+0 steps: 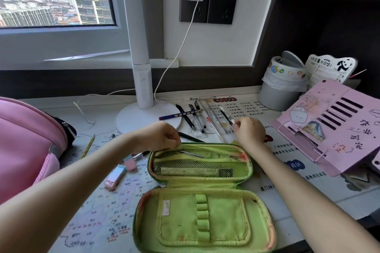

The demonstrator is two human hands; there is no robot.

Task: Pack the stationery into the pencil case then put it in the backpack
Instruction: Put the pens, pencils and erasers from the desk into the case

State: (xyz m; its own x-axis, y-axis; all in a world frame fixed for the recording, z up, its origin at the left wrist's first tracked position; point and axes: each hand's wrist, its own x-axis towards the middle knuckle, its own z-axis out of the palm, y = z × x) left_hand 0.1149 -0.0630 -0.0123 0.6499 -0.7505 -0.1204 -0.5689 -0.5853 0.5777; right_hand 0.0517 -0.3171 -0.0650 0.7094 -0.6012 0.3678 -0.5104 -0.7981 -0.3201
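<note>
Ringing the pencil case [224, 211] lie backpack [24, 141], lamp [144, 80], and the right hand's [249, 132] pen [225, 116]

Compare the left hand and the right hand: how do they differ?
The left hand grips the far rim of the open green pencil case, while the right hand pinches the white end of a dark pen. The left hand is at the case's far left corner; the right hand is past its far right corner, by the loose pens. Both have curled fingers.

The open pencil case [202, 197] lies before the pens [195, 118], right of the backpack [26, 146].
</note>
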